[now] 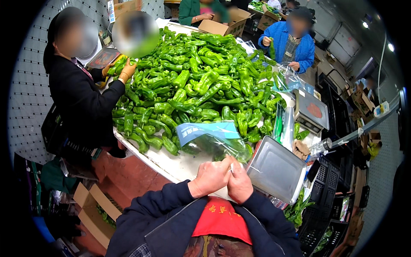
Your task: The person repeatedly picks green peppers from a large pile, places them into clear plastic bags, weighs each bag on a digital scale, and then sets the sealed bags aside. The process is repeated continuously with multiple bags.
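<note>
A clear plastic bag (208, 133) with a blue-green printed band lies at the near edge of the pepper pile. Its near end gathers into my fingers. My left hand (210, 176) is closed in a pinch on that end, and my right hand (239, 183) pinches it from the other side, the two hands touching. Green shapes show through the film, but I cannot tell whether they are inside the bag or beneath it. Beyond spreads a large heap of long green peppers (192, 81) on the white table (165, 166).
A scale with a grey metal pan (277, 169) stands right of my hands, another scale (311, 109) farther back. Black crates (319, 192) line the right. An open cardboard box (96, 210) sits lower left. Co-workers handle peppers at the left (81, 94) and far right (291, 43).
</note>
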### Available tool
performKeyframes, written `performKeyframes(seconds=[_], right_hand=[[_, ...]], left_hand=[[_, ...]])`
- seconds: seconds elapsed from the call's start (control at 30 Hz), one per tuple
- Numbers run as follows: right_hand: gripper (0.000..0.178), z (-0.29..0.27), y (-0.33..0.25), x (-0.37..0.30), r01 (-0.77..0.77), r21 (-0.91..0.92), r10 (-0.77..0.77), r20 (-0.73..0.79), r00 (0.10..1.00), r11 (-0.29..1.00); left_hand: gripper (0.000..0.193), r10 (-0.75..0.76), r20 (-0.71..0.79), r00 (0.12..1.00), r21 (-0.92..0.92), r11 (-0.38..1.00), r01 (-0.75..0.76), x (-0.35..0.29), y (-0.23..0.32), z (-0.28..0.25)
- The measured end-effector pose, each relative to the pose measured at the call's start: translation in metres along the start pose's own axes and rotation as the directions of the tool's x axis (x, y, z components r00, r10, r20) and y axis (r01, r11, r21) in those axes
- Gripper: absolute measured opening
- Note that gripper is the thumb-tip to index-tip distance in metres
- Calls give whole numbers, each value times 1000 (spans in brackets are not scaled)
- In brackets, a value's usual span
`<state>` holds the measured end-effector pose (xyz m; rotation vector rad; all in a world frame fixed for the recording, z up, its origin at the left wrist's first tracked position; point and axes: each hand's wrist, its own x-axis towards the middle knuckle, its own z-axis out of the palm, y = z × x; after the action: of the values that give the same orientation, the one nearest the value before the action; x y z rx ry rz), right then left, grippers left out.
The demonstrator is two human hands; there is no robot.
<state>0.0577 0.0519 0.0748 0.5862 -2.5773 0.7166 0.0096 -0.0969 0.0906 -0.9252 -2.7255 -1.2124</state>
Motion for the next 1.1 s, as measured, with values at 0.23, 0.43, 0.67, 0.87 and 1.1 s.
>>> performKeyframes(seconds=[0.23,0.43,0.67,0.87,1.1], right_hand=[[34,7,6,1,-213,-16,210,243,947,977],[58,28,30,19,-129,205,12,489,872,970],[42,117,56,-10,-236,516,92,288,953,823],[34,107,20,29,-522,614,17,638,770,592],[67,103,3,72,-391,913,491,396,776,-117]], left_hand=[[11,42,52,998,-36,999,-40,-9,5,-10],[10,179,36,983,-402,903,-150,-18,10,-22],[3,52,50,997,-541,841,-17,-25,-10,-36],[14,-478,329,815,-940,-251,232,-37,-39,-52],[7,-581,-256,773,-861,500,90,-52,-54,-46]])
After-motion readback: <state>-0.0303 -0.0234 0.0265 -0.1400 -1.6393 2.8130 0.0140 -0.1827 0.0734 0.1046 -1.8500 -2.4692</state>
